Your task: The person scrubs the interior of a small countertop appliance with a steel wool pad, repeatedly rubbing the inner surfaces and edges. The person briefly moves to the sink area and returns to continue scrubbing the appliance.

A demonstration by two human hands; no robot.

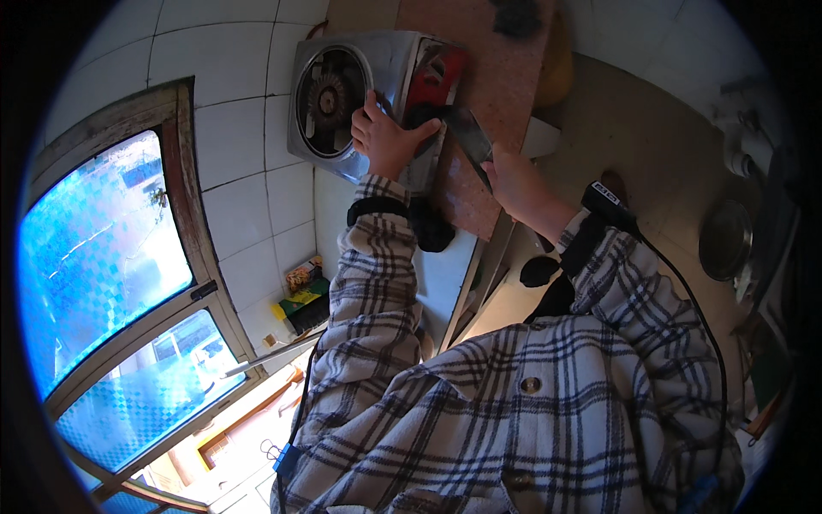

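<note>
A metal gas stove (392, 64) with a round burner opening lies at the upper middle, against the tiled wall. My left hand (388, 138) rests on its top and near edge, fingers at the ring of the opening and thumb stretched towards a dark round knob. My right hand (514, 183) grips a dark flat blade-like tool (472, 135), whose far end reaches towards the knob at the stove's red front panel (437, 74). Whether the tool touches the stove is hard to tell. Inside the opening sits a toothed burner (327, 101).
A black crumpled thing (431, 225) lies by the stove's near side on the counter (465, 205). Another dark bundle (517, 16) is at the far end. A green and yellow packet (302, 299) stands by the wall, near the window frame (212, 283). A round metal pan (725, 239) is at right.
</note>
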